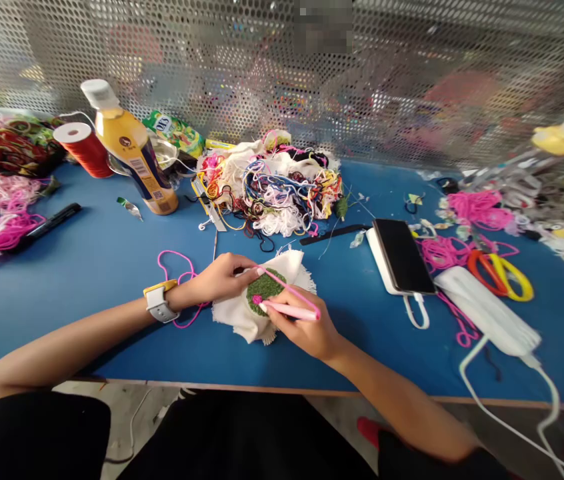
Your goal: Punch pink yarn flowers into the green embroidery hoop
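A white cloth [235, 312] with frayed edges lies on the blue table, bearing a round green yarn patch [268, 283] with a small magenta spot [257, 300]. My right hand [312, 327] is closed around a pink punch needle [295, 311], its tip at the magenta spot. Pink yarn [287, 285] runs from the tool's back end towards my left thumb. My left hand [227, 277] grips the cloth's upper left side, its thumb at the green patch; the fingers beneath are partly hidden. More pink yarn [182, 257] loops beside my left wrist.
Behind the cloth lies a tangled yarn heap [287, 190]. A juice bottle [135, 160] and red thread spool [82, 150] stand back left, near a black marker [52, 223]. A phone [402, 257], scissors [499, 275] and a white corded device [487, 310] lie right.
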The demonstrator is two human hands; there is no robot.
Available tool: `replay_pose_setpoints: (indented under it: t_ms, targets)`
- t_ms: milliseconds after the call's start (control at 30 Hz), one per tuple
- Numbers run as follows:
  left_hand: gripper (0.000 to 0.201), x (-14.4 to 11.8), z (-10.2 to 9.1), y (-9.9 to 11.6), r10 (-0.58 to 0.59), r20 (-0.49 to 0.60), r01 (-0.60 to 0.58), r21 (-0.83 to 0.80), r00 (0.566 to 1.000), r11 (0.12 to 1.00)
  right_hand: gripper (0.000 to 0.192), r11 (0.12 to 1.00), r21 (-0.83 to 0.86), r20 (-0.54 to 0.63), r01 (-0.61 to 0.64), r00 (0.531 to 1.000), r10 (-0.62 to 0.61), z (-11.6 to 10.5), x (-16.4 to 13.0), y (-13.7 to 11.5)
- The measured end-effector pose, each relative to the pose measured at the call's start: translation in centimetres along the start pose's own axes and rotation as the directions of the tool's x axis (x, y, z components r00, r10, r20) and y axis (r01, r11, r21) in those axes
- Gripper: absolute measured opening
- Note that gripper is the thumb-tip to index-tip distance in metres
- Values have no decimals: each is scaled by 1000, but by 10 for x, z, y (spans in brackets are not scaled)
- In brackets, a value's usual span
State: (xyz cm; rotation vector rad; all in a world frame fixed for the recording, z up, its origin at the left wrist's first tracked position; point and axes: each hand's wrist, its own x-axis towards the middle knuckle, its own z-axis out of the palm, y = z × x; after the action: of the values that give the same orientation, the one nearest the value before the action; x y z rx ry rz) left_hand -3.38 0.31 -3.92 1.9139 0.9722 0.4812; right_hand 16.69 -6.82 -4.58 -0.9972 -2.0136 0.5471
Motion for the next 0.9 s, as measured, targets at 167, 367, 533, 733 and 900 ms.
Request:
replay_pose_setpoints:
  t_ms: [167,367,533,733,900]
  targets:
    - [49,-1,5,-10,-24,-7,24,-28,1000,999,12,943,229,43,-240,971,237,-4,-5,5]
    - [47,0,3,-7,5,18,-4,-6,1000,1000,13,843,381,85,-381,922,378,-5,-7,9]
    - [47,2,0,-9,21,46,-22,25,999,999,14,738,504,121,-449,882,455,-5,-7,11]
    - [46,2,0,-11,37,55,-38,33,998,999,17,696,589,61,-411,881,468,-6,-3,10]
    - [44,2,-1,-10,19,46,-21,44,999,999,17,697,587,74,-412,885,460,-5,-4,10]
